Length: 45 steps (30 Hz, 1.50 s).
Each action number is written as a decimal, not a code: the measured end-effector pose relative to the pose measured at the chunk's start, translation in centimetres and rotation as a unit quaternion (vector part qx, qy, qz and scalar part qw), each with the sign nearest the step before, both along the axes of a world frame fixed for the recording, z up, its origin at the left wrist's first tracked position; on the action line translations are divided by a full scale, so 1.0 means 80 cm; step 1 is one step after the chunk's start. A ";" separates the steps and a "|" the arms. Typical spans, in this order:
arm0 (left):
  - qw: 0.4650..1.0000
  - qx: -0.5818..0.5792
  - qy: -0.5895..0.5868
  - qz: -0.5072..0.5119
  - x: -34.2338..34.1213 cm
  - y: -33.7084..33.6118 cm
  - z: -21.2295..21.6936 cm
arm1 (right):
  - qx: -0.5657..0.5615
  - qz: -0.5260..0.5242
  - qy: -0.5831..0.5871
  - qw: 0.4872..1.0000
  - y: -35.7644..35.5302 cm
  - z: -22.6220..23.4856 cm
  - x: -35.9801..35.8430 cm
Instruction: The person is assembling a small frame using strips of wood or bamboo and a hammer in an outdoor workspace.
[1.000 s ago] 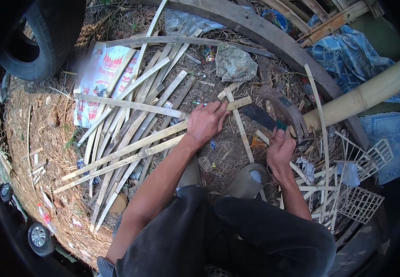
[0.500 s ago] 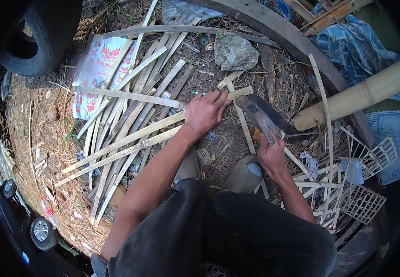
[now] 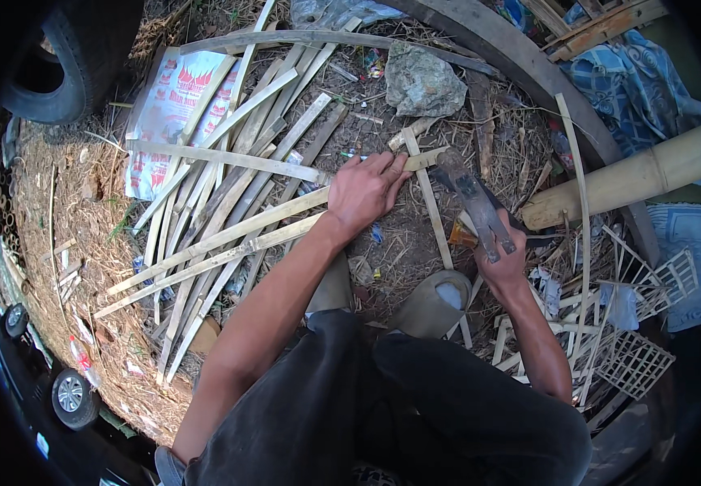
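My left hand [image 3: 363, 190] is closed over a long bamboo strip [image 3: 229, 240], pressing it down near its far end. The strip's tip [image 3: 426, 160] sticks out past my fingers and crosses a thinner bamboo strip [image 3: 434, 212] on the ground. In my right hand [image 3: 503, 257], the fingers wrap round the grip of a short machete [image 3: 473, 202] with a dark, worn blade. The blade's far end is beside the strip's tip; I cannot tell whether they touch. A second long strip [image 3: 205, 263] passes under my left forearm.
A pile of split bamboo strips [image 3: 245, 166] covers the left side by a printed sack [image 3: 176, 117]. A rock [image 3: 423, 79] lies ahead. On the right are a thick bamboo pole [image 3: 634, 174], woven lattice pieces [image 3: 632, 362] and blue cloth [image 3: 630, 81]. A tyre [image 3: 63, 69] stands far left.
My right hand has moved slightly right and forward, and the machete now points more steeply away from me. My left hand stays on the bamboo strip. The whole view has shifted a little.
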State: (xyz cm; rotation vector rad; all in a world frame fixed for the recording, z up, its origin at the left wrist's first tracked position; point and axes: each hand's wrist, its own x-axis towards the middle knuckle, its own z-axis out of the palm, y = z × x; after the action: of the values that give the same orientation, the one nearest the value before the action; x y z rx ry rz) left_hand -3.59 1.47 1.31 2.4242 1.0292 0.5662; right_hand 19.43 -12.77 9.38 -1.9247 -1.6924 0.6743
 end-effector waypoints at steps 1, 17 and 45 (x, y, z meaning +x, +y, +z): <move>1.000 0.003 -0.002 -0.002 0.001 0.000 0.000 | 0.027 0.010 0.017 0.999 -0.006 0.006 -0.002; 1.000 -0.003 0.006 -0.012 -0.003 0.001 -0.001 | -0.055 0.042 -0.149 0.986 0.003 0.001 -0.026; 1.000 0.022 -0.001 -0.012 0.008 0.008 0.000 | 0.030 -0.006 -0.055 0.998 -0.020 -0.010 -0.011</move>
State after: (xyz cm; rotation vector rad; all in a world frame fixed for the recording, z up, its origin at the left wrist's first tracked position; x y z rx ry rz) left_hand -2.93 2.12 1.31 2.4702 0.9966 0.5892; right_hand 18.57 -14.34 8.59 -1.9594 -1.7452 0.5163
